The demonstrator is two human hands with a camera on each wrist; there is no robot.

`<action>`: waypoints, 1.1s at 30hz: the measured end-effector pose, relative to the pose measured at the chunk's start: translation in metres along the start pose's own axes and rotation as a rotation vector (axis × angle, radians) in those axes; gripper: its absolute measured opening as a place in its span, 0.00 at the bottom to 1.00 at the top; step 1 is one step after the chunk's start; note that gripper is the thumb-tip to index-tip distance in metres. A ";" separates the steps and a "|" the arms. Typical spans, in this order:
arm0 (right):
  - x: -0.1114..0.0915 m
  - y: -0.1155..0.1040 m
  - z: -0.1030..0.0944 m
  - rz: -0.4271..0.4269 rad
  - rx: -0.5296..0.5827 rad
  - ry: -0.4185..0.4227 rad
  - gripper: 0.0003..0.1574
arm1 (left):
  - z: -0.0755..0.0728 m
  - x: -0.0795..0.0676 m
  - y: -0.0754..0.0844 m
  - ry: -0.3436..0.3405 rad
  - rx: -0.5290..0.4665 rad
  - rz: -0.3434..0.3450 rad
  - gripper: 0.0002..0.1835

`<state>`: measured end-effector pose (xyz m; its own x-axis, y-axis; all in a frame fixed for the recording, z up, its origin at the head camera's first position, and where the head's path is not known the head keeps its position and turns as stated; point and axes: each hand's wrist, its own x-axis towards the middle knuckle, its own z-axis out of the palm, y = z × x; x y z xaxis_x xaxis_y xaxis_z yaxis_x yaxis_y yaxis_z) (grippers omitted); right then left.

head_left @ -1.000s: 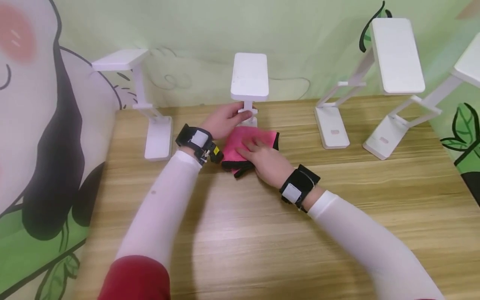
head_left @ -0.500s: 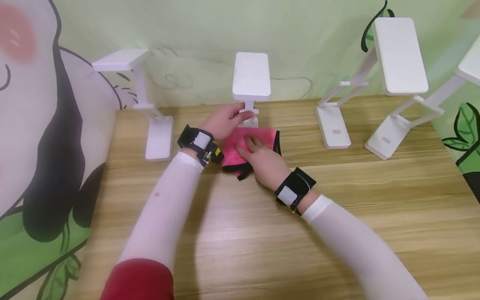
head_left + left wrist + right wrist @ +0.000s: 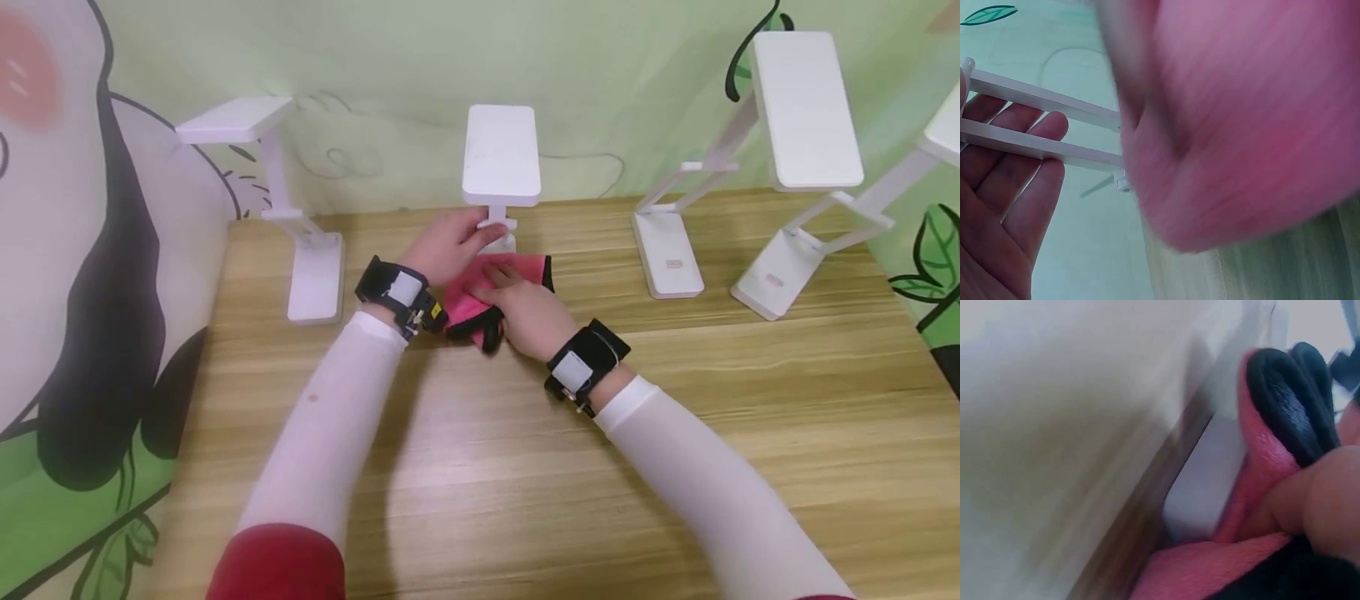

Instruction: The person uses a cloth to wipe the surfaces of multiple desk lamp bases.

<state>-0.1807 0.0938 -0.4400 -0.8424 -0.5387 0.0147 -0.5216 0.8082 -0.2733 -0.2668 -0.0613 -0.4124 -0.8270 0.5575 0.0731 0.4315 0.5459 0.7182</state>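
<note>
Pink cloth (image 3: pixel 462 305), black-edged, lies well apart from flanking lamps (image 3: pixel 669 250).

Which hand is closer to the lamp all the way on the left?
Left. The left hand holds the middle lamp, to the right of the left lamp and apart from it; the right hand is farther right, on the pink cloth.

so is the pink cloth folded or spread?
Folded: the cloth is bunched under the right hand, its black edging looping back on itself.
</note>
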 end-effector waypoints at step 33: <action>-0.018 -0.008 0.003 0.066 0.045 -0.002 0.41 | 0.002 0.000 -0.003 0.007 -0.026 -0.049 0.20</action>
<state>-0.1615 0.0963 -0.4416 -0.8746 -0.4848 -0.0070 -0.4578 0.8306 -0.3171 -0.2672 -0.0620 -0.4157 -0.8492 0.5265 0.0420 0.3810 0.5556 0.7390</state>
